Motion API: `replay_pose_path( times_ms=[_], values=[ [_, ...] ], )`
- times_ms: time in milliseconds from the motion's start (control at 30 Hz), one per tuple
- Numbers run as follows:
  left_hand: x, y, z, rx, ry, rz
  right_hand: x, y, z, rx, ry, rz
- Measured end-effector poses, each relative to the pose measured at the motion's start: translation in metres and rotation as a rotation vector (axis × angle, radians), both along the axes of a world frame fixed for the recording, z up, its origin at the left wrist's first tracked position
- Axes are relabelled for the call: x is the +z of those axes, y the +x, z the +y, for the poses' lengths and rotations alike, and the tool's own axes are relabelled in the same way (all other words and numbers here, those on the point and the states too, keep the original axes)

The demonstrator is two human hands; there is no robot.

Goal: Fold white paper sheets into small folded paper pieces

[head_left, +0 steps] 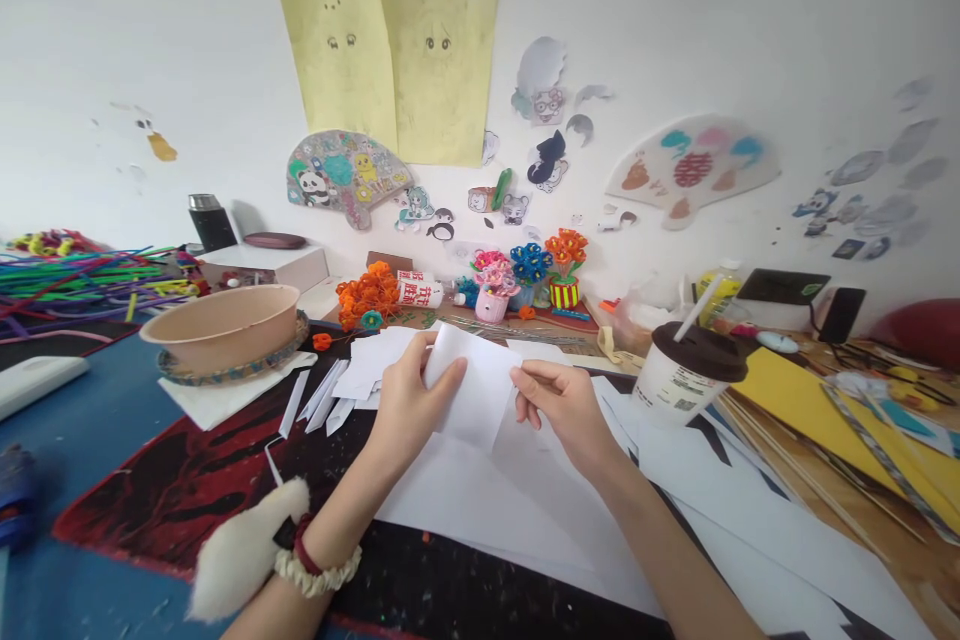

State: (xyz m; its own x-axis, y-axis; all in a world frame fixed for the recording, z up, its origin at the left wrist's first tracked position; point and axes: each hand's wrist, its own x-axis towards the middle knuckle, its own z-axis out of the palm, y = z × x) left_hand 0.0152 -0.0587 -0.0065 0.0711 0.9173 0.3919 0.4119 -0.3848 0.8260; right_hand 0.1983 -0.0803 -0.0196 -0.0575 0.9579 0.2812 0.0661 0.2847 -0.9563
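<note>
My left hand point(420, 385) grips the left edge of a small white sheet of paper point(480, 375), thumb on its near face. At the sheet's right edge, my right hand point(559, 405) pinches it between thumb and fingers. The sheet is held up and tilted above a larger white sheet of paper point(480, 510) lying on the black and red mat point(150, 490). Behind my left hand lie cut white paper pieces point(367, 365) and several narrow folded paper strips point(322, 395). A scrunchie point(319, 575) circles my left wrist.
A beige bowl point(225, 325) stands to the left, with pipe cleaners point(75, 280) beyond it. A lidded drink cup point(682, 375) with a straw stands right of my hands. Pipe-cleaner flowers point(531, 265) line the back. White sheets point(750, 500) and yellow card point(810, 410) lie at right.
</note>
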Motion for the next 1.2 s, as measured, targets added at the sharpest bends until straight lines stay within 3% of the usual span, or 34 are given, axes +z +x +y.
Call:
replay_pose_path(
  times_ms=[267,1200],
  values=[
    [0.0034,0.0019,-0.0034,0.048,0.087,0.128,0.0003,0.0006,0.0002,0.029,-0.006,-0.016],
    [0.0015,0.0023,-0.0023,0.053,0.012,0.242,0.0012,0.0031,0.0008,0.029,-0.005,-0.073]
  ],
)
